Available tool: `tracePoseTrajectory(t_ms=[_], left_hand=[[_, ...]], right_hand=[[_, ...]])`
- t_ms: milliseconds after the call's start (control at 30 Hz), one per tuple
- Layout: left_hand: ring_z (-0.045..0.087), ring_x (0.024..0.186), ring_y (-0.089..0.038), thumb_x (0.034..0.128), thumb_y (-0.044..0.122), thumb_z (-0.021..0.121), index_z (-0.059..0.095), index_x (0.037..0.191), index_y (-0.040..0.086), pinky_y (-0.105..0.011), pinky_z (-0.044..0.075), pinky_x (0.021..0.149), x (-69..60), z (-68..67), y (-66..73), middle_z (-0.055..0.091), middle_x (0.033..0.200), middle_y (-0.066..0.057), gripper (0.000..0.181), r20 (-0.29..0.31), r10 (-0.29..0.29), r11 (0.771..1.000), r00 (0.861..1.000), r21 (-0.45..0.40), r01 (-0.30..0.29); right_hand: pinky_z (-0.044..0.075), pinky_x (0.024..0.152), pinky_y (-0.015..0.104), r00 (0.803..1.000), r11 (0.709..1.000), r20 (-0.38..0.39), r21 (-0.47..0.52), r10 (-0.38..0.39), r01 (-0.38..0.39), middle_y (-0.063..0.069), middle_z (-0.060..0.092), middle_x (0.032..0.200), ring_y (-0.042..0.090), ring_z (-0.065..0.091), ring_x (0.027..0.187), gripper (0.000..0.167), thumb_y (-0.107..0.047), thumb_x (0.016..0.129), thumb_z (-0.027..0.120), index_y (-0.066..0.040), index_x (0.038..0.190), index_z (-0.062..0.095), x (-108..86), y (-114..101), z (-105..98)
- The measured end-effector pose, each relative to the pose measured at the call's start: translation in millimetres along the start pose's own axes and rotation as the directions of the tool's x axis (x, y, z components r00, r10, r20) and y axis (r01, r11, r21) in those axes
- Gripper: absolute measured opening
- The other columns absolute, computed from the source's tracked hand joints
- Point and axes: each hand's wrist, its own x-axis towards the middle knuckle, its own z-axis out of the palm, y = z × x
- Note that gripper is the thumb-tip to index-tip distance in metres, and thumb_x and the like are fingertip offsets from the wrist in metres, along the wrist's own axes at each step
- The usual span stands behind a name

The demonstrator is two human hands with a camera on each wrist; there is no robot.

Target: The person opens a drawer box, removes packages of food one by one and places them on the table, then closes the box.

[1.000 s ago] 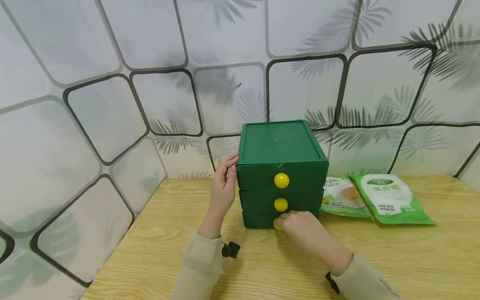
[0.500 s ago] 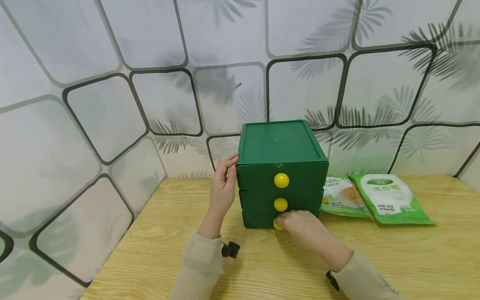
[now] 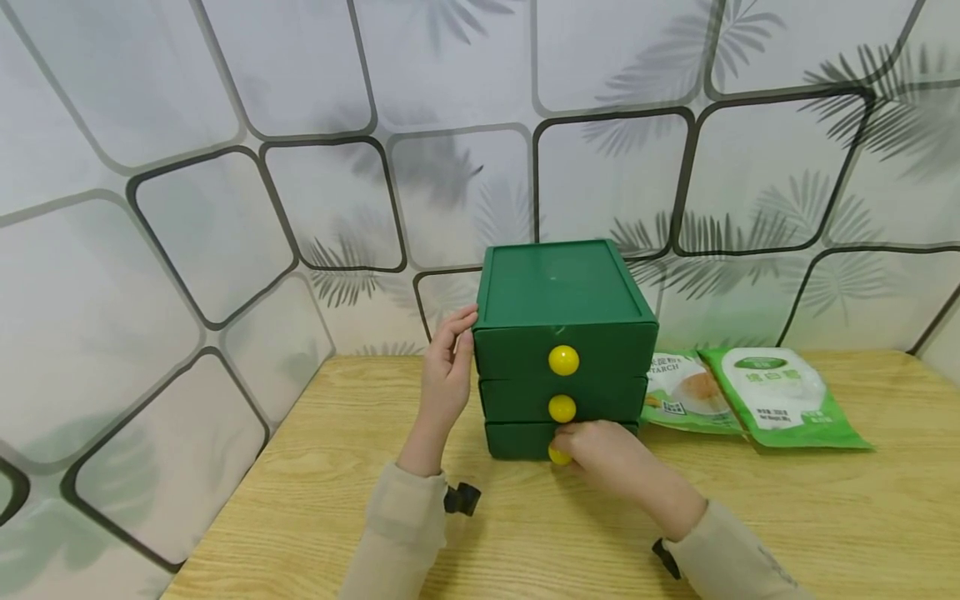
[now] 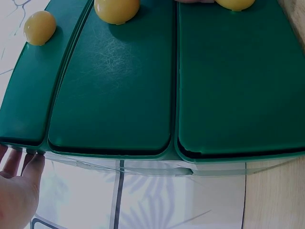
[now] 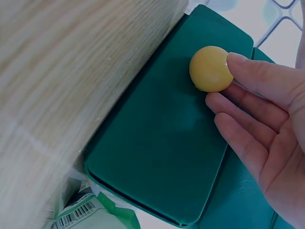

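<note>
Green drawer-fronts [image 3: 517,401], longest crosswise, face the person [image 3: 405,521]; right hand [image 3: 603,457] pinches bottom knob [image 5: 208,70], left hand [image 3: 447,367] uncurled.

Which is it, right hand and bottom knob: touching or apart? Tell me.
Touching. The right wrist view shows the right hand with its thumb tip against the bottom knob, no gap.

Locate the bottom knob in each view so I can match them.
Head: bottom knob low, just right of centre, partly hidden by the right hand.
Left wrist: bottom knob at the top edge, right of centre, cut off.
Right wrist: bottom knob high, right of centre, in the right hand's grip.
Shared landmark: the green bottom drawer behind it.
</note>
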Motion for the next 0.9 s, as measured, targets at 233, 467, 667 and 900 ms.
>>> tracePoseTrajectory(t_ms=[233, 467, 667, 900], left_hand=[[0.038, 0.118, -0.03, 0.0926, -0.006, 0.037, 0.051, 0.113, -0.012, -0.041, 0.035, 0.095, 0.7, 0.9, 0.5, 0.045, 0.123, -0.023, 0.025, -0.007, -0.003, 1.0, 1.0, 0.001, 0.003], [0.04, 0.118, -0.026, 0.0934, -0.002, 0.038, 0.052, 0.113, -0.011, -0.037, 0.035, 0.095, 1.1, 1.0, 0.5, 0.046, 0.123, -0.02, 0.026, -0.007, 0.005, 1.0, 1.0, 0.007, -0.005], [0.04, 0.118, -0.023, 0.0947, 0.003, 0.038, 0.052, 0.113, -0.009, -0.035, 0.035, 0.095, 0.8, 0.3, -0.5, 0.046, 0.124, -0.018, 0.026, 0.001, -0.001, 1.0, 1.0, 0.01, 0.001], [0.039, 0.119, -0.024, 0.0942, 0.001, 0.038, 0.052, 0.113, -0.01, -0.037, 0.036, 0.094, 0.4, -0.6, 1.3, 0.046, 0.124, -0.019, 0.026, 0.001, -0.014, 1.0, 1.0, 0.012, 0.013]], right_hand=[[0.033, 0.047, 0.019, 1.0, 1.0, 0.014, -0.009, 0.02, -0.02, -0.009, 0.043, 0.063, 0.006, 0.034, 0.052, 0.02, 0.001, 0.074, 0.068, -0.014, 0.067, 0.056, 0.1, -6.7, -2.5], [0.033, 0.046, 0.018, 0.999, 0.999, 0.038, 0.013, 0.033, -0.033, -0.01, 0.042, 0.062, 0.005, 0.033, 0.051, 0.022, 0.006, 0.074, 0.064, -0.014, 0.065, 0.057, -0.3, -12.3, -6.6], [0.03, 0.045, 0.018, 0.998, 1.0, 0.059, 0.012, 0.016, -0.016, -0.009, 0.037, 0.059, 0.006, 0.029, 0.049, 0.022, 0.007, 0.072, 0.064, -0.013, 0.064, 0.057, -1.4, -17.2, -9.7], [0.032, 0.045, 0.018, 0.996, 1.0, 0.087, 0.026, 0.014, -0.016, -0.01, 0.038, 0.058, 0.005, 0.03, 0.049, 0.02, 0.004, 0.072, 0.067, -0.012, 0.065, 0.058, -4.1, -23.7, -10.9]])
